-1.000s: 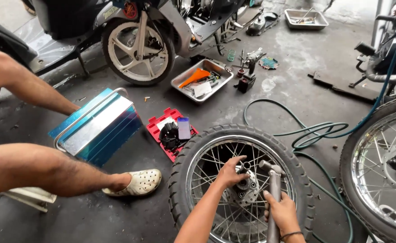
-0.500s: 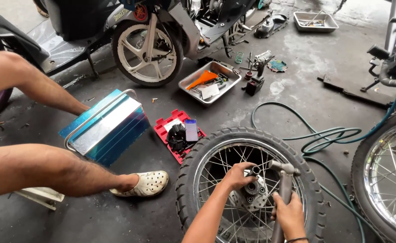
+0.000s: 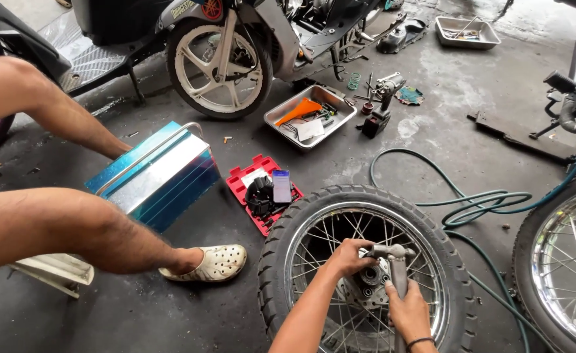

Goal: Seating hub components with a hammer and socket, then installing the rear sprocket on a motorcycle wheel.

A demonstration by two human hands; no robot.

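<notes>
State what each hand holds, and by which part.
The right hand grips a metal air tool by its handle. The left hand grasps the tool's head at the wheel hub.

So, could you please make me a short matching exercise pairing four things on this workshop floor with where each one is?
Things:
1. left hand
2. right hand
3. phone
4. orange funnel

Places:
A. in the metal tray near the scooter's white wheel
B. gripping the handle of the grey tool
C. on the hub of the spoked wheel lying on the floor
D. on the red case beside the blue toolbox

Pairs: 1-C, 2-B, 3-D, 4-A
</notes>
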